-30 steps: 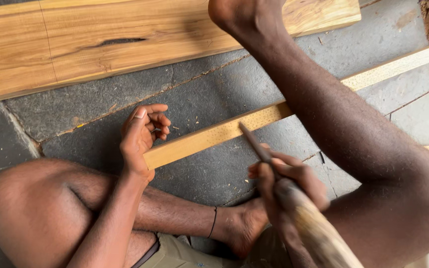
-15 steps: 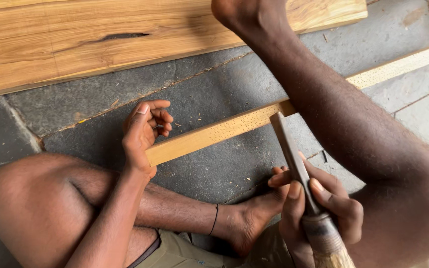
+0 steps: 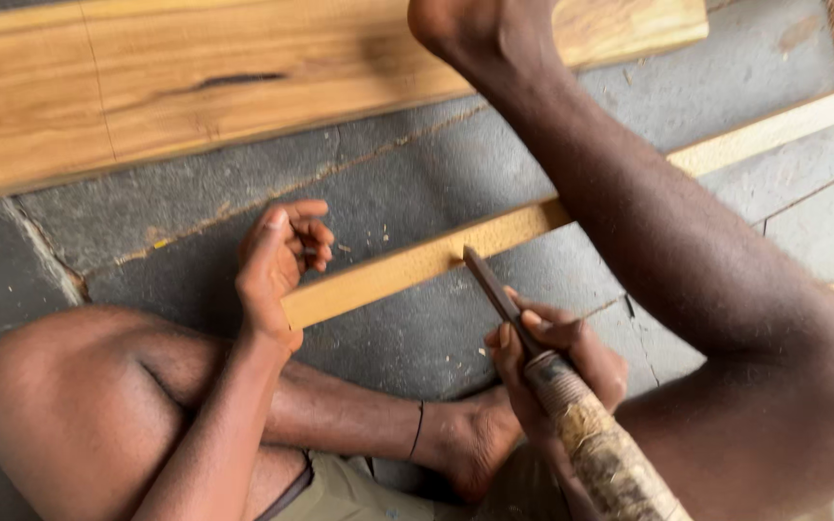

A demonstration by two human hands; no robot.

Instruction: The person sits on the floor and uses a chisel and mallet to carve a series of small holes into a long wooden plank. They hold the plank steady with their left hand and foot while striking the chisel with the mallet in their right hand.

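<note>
A thin pale wooden strip (image 3: 407,272) lies slanted across the grey stone floor, passing under my raised right leg. My left hand (image 3: 277,262) rests at the strip's near left end, fingers loosely curled, touching it. My right hand (image 3: 552,362) grips a chisel (image 3: 518,323) with a dark metal blade and a worn wooden handle. The blade tip touches the near edge of the strip around its middle.
A wide wooden plank (image 3: 243,77) lies along the top of the view. My right leg (image 3: 687,260) crosses over the strip, its foot on the plank. My left leg (image 3: 98,405) is folded on the stone floor (image 3: 417,183). Small wood chips lie about the strip.
My right hand has brought the chisel from upright near my body down and forward, so its tip now meets the strip. My left hand has stayed at the strip's end.
</note>
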